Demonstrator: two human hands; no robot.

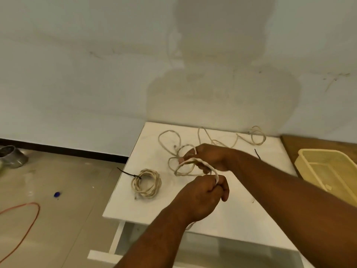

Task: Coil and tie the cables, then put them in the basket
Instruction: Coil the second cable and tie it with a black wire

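Head view: the left hand is closed in a fist, fingers curled tight round a cream braided cable. The right hand pinches the same cable just beyond it, fingers bent. The rest of the cable lies in loose loops on the smooth white table. A finished coil, bound by a black zip tie, lies near the left edge. The ribbed yellow plastic basket stands to the right.

Metal pot on floor far left; blue cap, orange wire nearby.
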